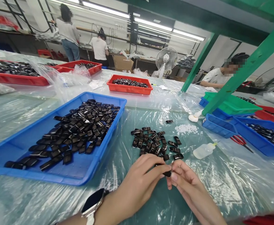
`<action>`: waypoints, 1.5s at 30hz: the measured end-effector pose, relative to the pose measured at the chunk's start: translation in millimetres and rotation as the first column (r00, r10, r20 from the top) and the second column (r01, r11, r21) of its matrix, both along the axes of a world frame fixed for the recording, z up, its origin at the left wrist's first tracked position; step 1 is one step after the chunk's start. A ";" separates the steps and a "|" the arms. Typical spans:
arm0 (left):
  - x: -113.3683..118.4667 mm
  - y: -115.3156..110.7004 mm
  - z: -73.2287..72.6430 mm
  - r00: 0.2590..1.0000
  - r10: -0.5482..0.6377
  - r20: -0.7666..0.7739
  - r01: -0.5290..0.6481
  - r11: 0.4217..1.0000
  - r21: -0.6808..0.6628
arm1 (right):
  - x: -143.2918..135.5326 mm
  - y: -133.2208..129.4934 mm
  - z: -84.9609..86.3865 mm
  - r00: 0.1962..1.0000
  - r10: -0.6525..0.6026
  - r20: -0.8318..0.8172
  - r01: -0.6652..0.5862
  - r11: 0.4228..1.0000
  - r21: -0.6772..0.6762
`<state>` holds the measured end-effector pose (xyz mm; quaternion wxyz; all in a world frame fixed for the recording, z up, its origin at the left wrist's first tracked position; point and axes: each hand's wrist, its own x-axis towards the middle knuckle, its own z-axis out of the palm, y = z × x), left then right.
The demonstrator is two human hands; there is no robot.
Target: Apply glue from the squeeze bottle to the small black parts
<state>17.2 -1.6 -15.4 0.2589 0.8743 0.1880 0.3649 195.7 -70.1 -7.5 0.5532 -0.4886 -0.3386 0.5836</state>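
A small black piece, shaped like a toy car, is held low over the mat. My left hand, with a watch at its wrist, grips it between thumb and fingers. Closed in a pinch, my right hand meets the piece's right end; whether its fingertips hold something tiny as well, I cannot tell. Just beyond the hands lies a loose group of similar black pieces. Farther right are a scatter of small white bits and a clear squeeze bottle with a yellowish tip, lying on its side.
A large blue tray of black pieces stands at left. Red trays sit farther back. A green post slants down at right, near blue bins and red-handled scissors. Other people work in the background, beside a fan.
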 end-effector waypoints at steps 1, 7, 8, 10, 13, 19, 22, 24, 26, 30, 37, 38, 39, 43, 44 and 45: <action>0.5 -0.9 -0.9 1.000 0.002 0.003 -0.002 1.000 0.010 | -1.2 0.0 0.4 1.000 0.001 -0.030 -0.001 1.000 -0.004; -9.2 -7.9 10.7 0.989 0.143 -0.040 -0.121 0.930 0.347 | -9.2 -3.0 1.4 0.996 -0.058 0.063 0.057 0.998 0.020; -14.9 -6.7 19.4 0.971 0.235 -0.034 -0.193 0.868 0.458 | -7.6 -5.1 2.3 0.982 -0.138 0.128 0.134 0.990 0.044; -27.5 -0.3 40.7 0.862 0.506 0.025 -0.412 0.672 0.616 | 2.1 -10.2 4.4 0.880 -0.380 0.285 0.357 0.925 0.131; -40.1 14.9 62.3 0.571 0.817 0.082 -0.672 0.407 0.619 | 33.0 -15.8 5.8 0.465 -0.794 0.390 0.684 0.603 0.411; -24.2 31.6 8.0 0.726 0.640 -0.252 -0.390 0.685 0.615 | 95.6 -4.0 -13.6 0.411 -0.796 0.444 0.672 0.594 0.442; -18.0 35.9 -17.0 0.611 0.620 -0.493 -0.330 0.765 0.553 | 110.2 9.1 -32.7 0.539 -0.702 0.466 0.619 0.705 0.347; -18.7 38.9 -18.2 0.574 0.611 -0.545 -0.328 0.781 0.531 | 116.6 17.2 -43.8 0.605 -0.656 0.451 0.598 0.749 0.287; -20.3 40.7 -12.0 0.584 0.598 -0.549 -0.318 0.791 0.523 | 120.6 23.1 -50.5 0.638 -0.640 0.430 0.593 0.763 0.256; -19.4 42.1 -3.3 0.620 0.573 -0.536 -0.319 0.808 0.495 | 119.3 24.1 -49.0 0.630 -0.672 0.390 0.634 0.735 0.241; -11.6 33.2 -4.3 0.740 0.448 -0.502 -0.330 0.892 0.308 | 95.7 0.0 -32.4 0.617 -0.706 0.347 0.708 0.691 0.147; -10.5 28.5 -2.3 0.754 0.425 -0.501 -0.327 0.904 0.276 | 92.6 -5.3 -32.2 0.623 -0.700 0.348 0.707 0.695 0.131; -9.5 23.3 0.1 0.774 0.395 -0.495 -0.322 0.919 0.230 | 89.8 -10.8 -32.6 0.629 -0.689 0.361 0.701 0.703 0.120; -5.4 4.9 8.8 0.921 0.147 -0.361 -0.230 0.952 -0.201 | 76.7 -29.9 -34.6 0.662 -0.604 0.443 0.623 0.772 0.122; -4.2 2.3 10.0 0.943 0.092 -0.319 -0.203 0.920 -0.334 | 72.1 -32.7 -33.9 0.688 -0.569 0.450 0.584 0.802 0.121; -3.0 0.7 10.7 0.952 0.062 -0.299 -0.195 0.876 -0.441 | 66.8 -34.6 -32.5 0.722 -0.531 0.444 0.542 0.833 0.115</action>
